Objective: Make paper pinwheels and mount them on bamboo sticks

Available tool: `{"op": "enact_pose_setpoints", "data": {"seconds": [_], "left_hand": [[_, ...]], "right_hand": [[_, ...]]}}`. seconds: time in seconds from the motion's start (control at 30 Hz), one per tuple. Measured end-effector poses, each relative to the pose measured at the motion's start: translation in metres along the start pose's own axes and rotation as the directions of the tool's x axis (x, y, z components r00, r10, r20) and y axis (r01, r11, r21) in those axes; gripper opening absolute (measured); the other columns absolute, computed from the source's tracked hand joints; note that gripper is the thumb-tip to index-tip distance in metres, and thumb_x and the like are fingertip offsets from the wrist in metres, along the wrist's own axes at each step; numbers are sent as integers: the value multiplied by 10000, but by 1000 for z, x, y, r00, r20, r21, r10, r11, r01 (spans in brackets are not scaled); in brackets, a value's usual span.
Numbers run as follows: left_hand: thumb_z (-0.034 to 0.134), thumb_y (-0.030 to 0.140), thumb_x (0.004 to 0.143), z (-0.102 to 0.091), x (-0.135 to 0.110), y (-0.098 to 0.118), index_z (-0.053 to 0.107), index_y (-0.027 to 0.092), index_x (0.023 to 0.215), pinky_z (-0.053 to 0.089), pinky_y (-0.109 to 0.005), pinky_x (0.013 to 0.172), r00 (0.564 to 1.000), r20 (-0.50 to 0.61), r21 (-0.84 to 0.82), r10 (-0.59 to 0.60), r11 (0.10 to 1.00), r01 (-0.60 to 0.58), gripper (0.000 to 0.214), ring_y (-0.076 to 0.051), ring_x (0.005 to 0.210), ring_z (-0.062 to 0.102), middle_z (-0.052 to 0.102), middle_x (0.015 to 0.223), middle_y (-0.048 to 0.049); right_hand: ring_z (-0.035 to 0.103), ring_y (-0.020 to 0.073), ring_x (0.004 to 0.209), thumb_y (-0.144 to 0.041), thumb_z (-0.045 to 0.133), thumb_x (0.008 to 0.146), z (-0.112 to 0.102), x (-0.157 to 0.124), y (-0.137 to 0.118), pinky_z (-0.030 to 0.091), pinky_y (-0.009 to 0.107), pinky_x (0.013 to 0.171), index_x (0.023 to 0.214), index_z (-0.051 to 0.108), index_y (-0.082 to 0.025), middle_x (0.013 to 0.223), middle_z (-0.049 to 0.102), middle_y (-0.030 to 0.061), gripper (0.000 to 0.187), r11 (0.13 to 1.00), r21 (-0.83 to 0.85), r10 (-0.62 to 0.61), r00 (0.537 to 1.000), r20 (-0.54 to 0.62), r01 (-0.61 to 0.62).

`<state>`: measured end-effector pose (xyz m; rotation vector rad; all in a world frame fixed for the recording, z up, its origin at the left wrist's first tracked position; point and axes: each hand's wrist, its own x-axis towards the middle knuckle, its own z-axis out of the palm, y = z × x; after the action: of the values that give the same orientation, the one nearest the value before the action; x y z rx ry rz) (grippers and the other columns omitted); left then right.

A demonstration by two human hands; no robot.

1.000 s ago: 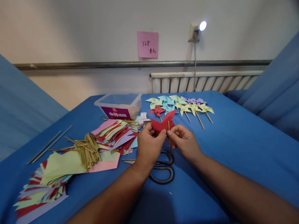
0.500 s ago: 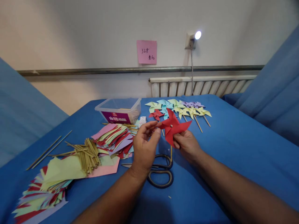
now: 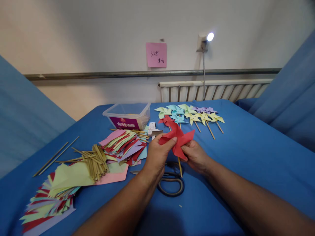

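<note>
A red paper pinwheel (image 3: 181,140) on a thin wooden stick is held up between both hands over the table. My left hand (image 3: 159,151) is closed on its left side, the thumb pressing at the centre and covering the pin. My right hand (image 3: 197,154) pinches the right lower blade, its other fingers tucked behind the paper. The stick slants down from the pinwheel in front of the black-handled scissors (image 3: 171,186), which lie on the blue cloth below. Behind the held pinwheel another red pinwheel (image 3: 166,120) lies partly hidden.
Finished pinwheels (image 3: 203,118) in several colours lie at the back right. A clear plastic box (image 3: 126,114) stands back left, beside small white boxes (image 3: 152,126). Coloured paper pieces (image 3: 123,146) and a pile of short sticks (image 3: 97,164) spread over the left side. A radiator (image 3: 211,90) runs behind.
My left hand has moved right and closed onto the pinwheel, its thumb now over the centre. The pinwheel has dropped slightly and its blades have turned.
</note>
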<state>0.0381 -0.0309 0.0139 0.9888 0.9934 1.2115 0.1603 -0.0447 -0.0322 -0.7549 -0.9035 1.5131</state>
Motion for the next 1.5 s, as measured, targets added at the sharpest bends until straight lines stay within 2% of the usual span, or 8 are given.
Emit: {"op": "enact_pose_setpoints", "data": {"seconds": [0.33,0.53,0.7,0.9,1.1,1.27,1.33,1.5], "left_hand": [[828,288,615,-2,3,-7,732,133,897,485,-297,764,997,49,-44,-64,997,66,336,-175,774,645,737,883,-73],[827,262,585,-3,5,-6,745,139,889,484,-292,750,1000,21,-17,-18,1000,19,338,-179,761,646,734,849,-60],[829,273,595,-4,7,-6,743,137,882,489,-283,718,1000,4,-19,-26,999,26,329,-170,725,642,732,823,-57],[821,251,617,-7,9,2,729,132,876,500,-260,656,998,-27,-126,-50,991,46,299,-155,684,637,722,798,-53],[787,205,672,-3,4,1,729,122,872,521,-259,603,970,119,-236,-213,943,236,224,-151,626,642,724,775,-60],[718,133,738,-5,3,6,721,124,929,521,-234,554,919,160,-322,-360,861,393,191,-136,592,648,739,790,-64],[705,123,754,-5,3,9,718,122,913,530,-237,557,906,169,-335,-389,842,424,160,-137,583,650,738,777,-66],[697,154,771,-2,1,9,721,116,870,529,-246,539,898,215,-283,-383,856,433,109,-149,556,645,726,728,-74]], "right_hand": [[377,67,444,-324,779,669,-4,4,2,295,219,447,668,689,-190,514,556,-56,162,998,-56,-44,996,-79,40],[502,108,527,-299,770,683,-10,7,11,368,241,506,704,718,-200,629,664,-14,113,996,-81,-50,993,-108,42],[507,95,513,-326,791,692,-10,7,12,378,227,488,739,712,-194,615,652,-23,161,994,-98,-64,992,-109,53],[545,96,509,-366,819,712,-7,4,4,422,217,489,870,675,-194,613,639,-33,274,985,-119,-125,992,-24,121],[539,93,503,-374,829,701,-6,2,-7,452,227,520,836,641,-200,604,624,-50,290,975,-99,-209,973,-97,199],[604,117,623,-299,884,612,-4,0,-15,506,244,583,981,658,-240,803,700,-20,436,968,-81,-238,971,-14,236],[618,124,656,-291,884,610,-2,-1,-16,519,250,600,954,665,-243,845,710,-10,411,965,-101,-243,970,-11,241],[577,103,543,-332,835,687,-2,-1,-15,495,239,547,852,667,-216,676,663,-35,262,955,-168,-257,965,-52,245]]}}
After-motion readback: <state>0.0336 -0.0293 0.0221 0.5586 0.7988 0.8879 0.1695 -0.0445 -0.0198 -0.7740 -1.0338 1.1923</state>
